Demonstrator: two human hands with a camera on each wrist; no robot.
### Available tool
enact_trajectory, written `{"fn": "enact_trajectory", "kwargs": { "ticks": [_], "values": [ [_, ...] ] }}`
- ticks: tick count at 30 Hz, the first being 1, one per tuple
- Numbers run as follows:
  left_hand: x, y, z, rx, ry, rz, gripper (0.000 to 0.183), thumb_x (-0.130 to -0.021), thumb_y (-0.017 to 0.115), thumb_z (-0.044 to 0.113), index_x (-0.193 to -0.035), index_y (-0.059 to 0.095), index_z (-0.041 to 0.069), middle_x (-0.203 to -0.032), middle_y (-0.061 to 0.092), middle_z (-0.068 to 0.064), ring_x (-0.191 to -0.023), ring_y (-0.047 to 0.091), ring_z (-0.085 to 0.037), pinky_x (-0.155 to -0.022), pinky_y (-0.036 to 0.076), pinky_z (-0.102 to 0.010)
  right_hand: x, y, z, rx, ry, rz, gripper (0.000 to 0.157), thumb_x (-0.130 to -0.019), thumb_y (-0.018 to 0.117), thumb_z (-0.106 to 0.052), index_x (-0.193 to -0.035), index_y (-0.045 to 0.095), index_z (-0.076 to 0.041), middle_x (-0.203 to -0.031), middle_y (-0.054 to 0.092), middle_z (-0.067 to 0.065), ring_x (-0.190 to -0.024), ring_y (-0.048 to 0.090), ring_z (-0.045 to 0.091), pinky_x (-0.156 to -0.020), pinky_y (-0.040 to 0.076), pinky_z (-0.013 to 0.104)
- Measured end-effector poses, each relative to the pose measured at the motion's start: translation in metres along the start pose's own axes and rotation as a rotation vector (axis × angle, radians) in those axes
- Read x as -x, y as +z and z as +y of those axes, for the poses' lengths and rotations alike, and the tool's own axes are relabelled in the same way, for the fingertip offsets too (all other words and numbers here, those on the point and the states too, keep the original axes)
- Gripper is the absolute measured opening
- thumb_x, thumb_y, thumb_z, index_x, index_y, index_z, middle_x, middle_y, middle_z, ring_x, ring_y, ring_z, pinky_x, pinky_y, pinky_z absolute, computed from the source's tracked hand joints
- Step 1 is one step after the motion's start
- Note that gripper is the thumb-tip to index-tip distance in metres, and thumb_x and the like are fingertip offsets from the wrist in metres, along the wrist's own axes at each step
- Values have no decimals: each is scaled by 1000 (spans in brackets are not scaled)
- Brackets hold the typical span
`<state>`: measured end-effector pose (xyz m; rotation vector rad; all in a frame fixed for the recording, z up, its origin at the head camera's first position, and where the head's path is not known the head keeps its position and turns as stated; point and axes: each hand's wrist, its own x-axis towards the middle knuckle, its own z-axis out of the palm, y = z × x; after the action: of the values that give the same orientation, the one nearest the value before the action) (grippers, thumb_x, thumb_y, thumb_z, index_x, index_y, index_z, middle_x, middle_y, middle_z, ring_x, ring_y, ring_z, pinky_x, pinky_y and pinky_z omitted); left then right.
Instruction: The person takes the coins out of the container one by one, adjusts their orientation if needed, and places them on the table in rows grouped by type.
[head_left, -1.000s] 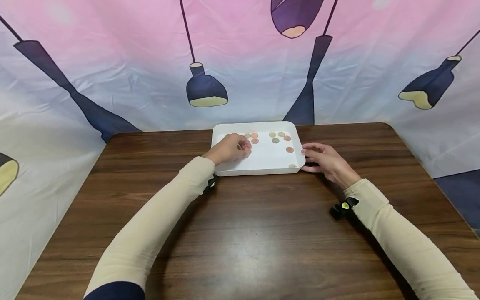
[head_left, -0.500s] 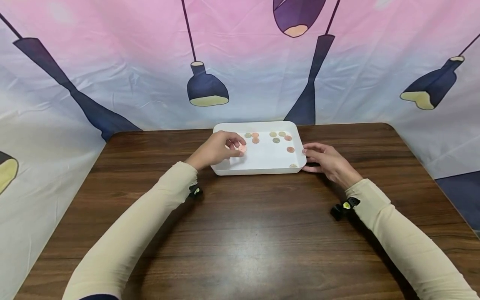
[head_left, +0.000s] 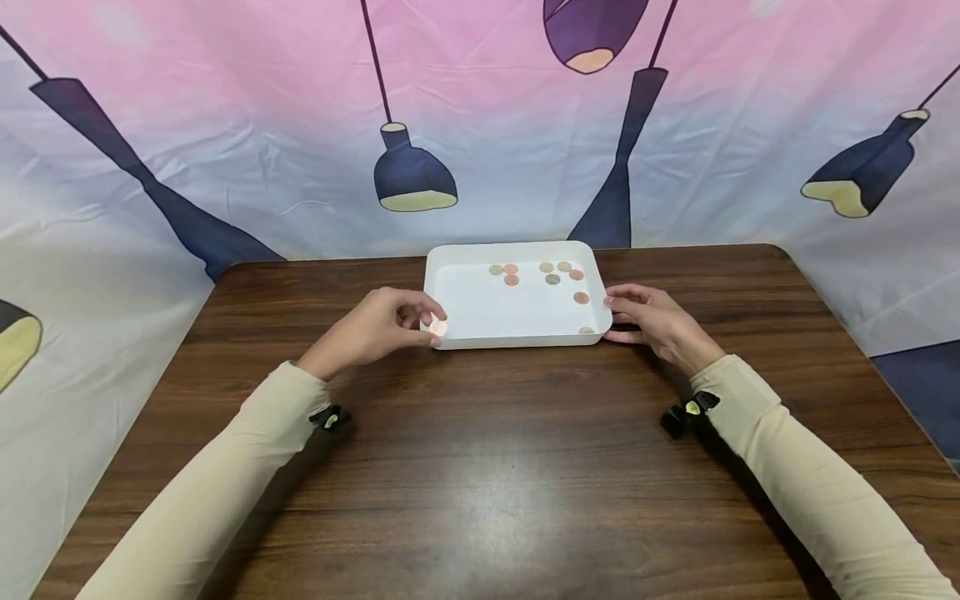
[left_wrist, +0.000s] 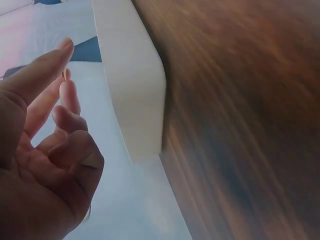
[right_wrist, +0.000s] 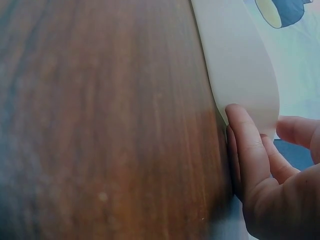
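Observation:
My left hand (head_left: 375, 325) pinches a pale coppery coin (head_left: 438, 326) between thumb and forefinger at the near left corner of a shallow white tray (head_left: 517, 342). In the left wrist view only a thin edge of the coin (left_wrist: 64, 75) shows between the fingertips, and the other fingers curl loosely. At the tray's right end my right hand (head_left: 663, 327) rests with fairly straight fingers (right_wrist: 247, 145) against the outer wall, one fingertip right at the rim. Inside the tray lie several copper and brassy coins, among them a copper coin (head_left: 581, 297) near the right.
The tray stands near the far edge of a dark wooden table (head_left: 495, 467). Close behind hangs a pastel cloth (head_left: 300, 167) printed with dark lamps. In the tray, coins (head_left: 511, 280) lie in a left group and a right group, with a brassy coin (head_left: 587, 331) at the near right corner.
My left hand has lifted the coin from the tray's left part and carried it left and nearer, to the corner. The right hand and the tray have stayed in place.

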<state>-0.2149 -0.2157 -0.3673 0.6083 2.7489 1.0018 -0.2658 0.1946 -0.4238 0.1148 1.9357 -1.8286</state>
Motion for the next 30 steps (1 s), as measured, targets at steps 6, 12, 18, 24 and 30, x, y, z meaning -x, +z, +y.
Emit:
{"fn": "enact_trajectory", "kwargs": {
  "ticks": [6,12,18,24,30],
  "values": [
    [22,-9,-20,8,-37,-31,22,-88,89,18,-108,79,19,-88,67,1,-74,53,-18,-60,45,-24,-2,2,-2,10,-1,1,53,-111,57,-19,-158,39,-2,-138,49,10,-101,65,11,-92,67,28],
    [29,-9,-37,0,-66,-123,20,-88,88,12,-106,81,18,-87,67,3,-72,52,-15,-59,45,-21,-2,-1,-1,14,2,6,51,-111,56,-17,-157,39,-1,-136,48,9,-99,65,11,-90,67,28],
    [30,-4,-49,10,-84,-178,18,-89,87,13,-107,82,16,-88,70,3,-72,53,-16,-58,45,-21,-3,0,1,11,8,-4,51,-111,56,-17,-157,39,-2,-139,48,10,-99,66,10,-92,66,29],
    [33,-3,-57,10,-89,-211,18,-90,86,12,-107,82,17,-90,71,3,-74,56,-16,-61,47,-21,-2,1,2,0,13,-12,50,-111,57,-18,-155,41,-1,-133,50,8,-99,66,10,-91,67,28],
    [34,-2,-57,22,-73,-217,19,-90,87,12,-109,83,13,-90,71,2,-76,57,-15,-62,49,-21,0,-2,0,6,-1,-14,49,-111,58,-18,-154,42,-1,-130,52,6,-97,67,9,-91,67,28]
  ]
}}
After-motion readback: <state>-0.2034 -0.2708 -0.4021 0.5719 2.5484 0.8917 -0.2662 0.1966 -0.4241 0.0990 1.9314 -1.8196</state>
